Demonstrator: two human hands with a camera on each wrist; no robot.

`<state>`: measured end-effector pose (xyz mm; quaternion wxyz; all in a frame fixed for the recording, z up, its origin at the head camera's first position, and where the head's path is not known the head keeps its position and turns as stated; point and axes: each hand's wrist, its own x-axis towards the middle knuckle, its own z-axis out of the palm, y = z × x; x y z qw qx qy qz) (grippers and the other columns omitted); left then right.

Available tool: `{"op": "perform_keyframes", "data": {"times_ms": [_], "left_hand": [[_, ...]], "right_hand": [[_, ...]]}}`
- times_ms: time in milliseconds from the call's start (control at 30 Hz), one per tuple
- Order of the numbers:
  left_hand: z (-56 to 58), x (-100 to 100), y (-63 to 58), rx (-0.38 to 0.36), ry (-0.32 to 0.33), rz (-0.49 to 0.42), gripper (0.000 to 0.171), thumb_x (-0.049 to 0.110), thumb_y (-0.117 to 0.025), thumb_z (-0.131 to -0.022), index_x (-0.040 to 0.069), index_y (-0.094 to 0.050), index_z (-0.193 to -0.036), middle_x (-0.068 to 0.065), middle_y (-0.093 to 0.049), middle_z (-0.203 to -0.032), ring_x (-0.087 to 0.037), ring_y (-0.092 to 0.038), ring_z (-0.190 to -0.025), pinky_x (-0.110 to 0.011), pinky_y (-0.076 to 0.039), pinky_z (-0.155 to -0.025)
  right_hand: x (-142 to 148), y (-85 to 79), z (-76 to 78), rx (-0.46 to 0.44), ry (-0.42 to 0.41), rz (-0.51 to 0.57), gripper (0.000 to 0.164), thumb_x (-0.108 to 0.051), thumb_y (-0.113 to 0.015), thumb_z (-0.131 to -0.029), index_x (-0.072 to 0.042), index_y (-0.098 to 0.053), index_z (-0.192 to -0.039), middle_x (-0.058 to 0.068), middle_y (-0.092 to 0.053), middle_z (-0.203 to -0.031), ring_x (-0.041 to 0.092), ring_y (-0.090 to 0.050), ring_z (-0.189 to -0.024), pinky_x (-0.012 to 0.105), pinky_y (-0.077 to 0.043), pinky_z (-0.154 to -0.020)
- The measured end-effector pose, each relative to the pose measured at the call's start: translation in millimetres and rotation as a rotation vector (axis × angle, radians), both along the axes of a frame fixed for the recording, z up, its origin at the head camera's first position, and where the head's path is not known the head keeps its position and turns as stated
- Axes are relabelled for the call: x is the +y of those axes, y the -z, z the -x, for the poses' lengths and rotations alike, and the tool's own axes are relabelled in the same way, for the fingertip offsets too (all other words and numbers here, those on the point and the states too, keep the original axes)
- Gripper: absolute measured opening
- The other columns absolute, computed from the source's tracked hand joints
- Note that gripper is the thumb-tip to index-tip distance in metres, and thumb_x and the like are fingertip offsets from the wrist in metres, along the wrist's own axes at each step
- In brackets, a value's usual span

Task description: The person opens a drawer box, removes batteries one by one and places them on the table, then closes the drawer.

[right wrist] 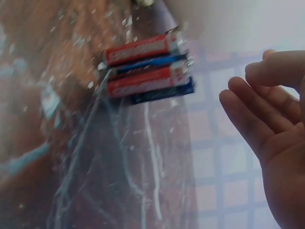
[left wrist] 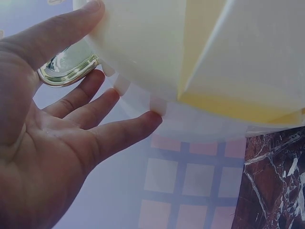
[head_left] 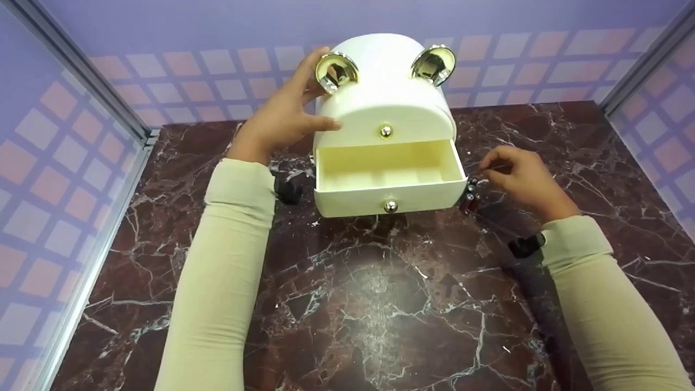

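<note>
A white mini chest of drawers [head_left: 383,81] with two gold-rimmed mirrored ears stands on the marble-patterned table. Its lower drawer [head_left: 353,203] is pulled out, with a bare yellowish inside. My left hand [head_left: 282,122] rests on the chest's left side, thumb on the front. In the left wrist view, the extended fingertips [left wrist: 155,118] touch the white side wall. Beside the drawer's right corner stand several red and blue batteries [right wrist: 138,50], close together. My right hand [head_left: 518,174] hovers just right of these batteries [head_left: 471,198], fingers loosely bent, holding nothing.
Purple walls with pink and white squares [head_left: 228,81] enclose the table at the back and sides. Metal corner posts [head_left: 635,70] stand where the walls meet. Dark marble-patterned tabletop [head_left: 380,304] stretches in front of the chest.
</note>
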<state>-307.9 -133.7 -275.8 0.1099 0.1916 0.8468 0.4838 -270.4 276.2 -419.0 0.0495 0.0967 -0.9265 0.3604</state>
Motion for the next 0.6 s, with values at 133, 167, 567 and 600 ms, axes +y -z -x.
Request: {"op": "perform_keyframes", "data": {"times_ms": [133, 167, 567, 600], "left_hand": [[4.8, -0.5, 3.8, 0.013, 0.002, 0.005, 0.112, 0.005, -0.079, -0.076, 0.045, -0.008, -0.153, -0.011, -0.031, -0.156, -0.020, -0.036, -0.143, -0.036, -0.046, -0.108], [6.4, -0.9, 5.0, 0.017, 0.003, 0.007, 0.112, 0.005, -0.079, -0.076, 0.044, -0.007, -0.153, -0.011, -0.031, -0.157, -0.020, -0.035, -0.144, -0.035, -0.046, -0.108], [8.0, 0.3, 6.5, 0.019, -0.006, 0.028, 0.113, 0.008, -0.079, -0.077, 0.047, -0.005, -0.152, -0.009, -0.028, -0.158, -0.021, -0.035, -0.144, -0.036, -0.044, -0.109], [7.3, 0.8, 5.8, 0.020, -0.007, 0.032, 0.113, 0.008, -0.079, -0.077, 0.047, -0.005, -0.152, -0.009, -0.028, -0.159, -0.021, -0.035, -0.144, -0.036, -0.044, -0.109]], "right_hand": [[-4.4, -7.1, -0.8, 0.029, -0.011, 0.038, 0.011, 0.000, -0.065, -0.087, -0.006, -0.067, -0.096, 0.007, -0.068, -0.102, 0.005, -0.063, -0.083, 0.011, -0.052, -0.071], [-5.4, -8.7, -0.9, 0.040, -0.017, 0.046, 0.011, 0.000, -0.065, -0.086, -0.006, -0.068, -0.096, 0.007, -0.068, -0.102, 0.004, -0.063, -0.082, 0.011, -0.052, -0.071], [-19.6, -33.8, -2.1, 0.181, -0.129, 0.139, 0.008, 0.004, -0.065, -0.086, 0.000, -0.067, -0.093, -0.006, -0.066, -0.097, 0.001, -0.063, -0.082, 0.011, -0.053, -0.073], [-21.6, -36.7, -2.4, 0.198, -0.139, 0.147, 0.008, 0.005, -0.065, -0.086, 0.001, -0.067, -0.092, -0.005, -0.066, -0.097, 0.002, -0.063, -0.083, 0.011, -0.054, -0.074]]}}
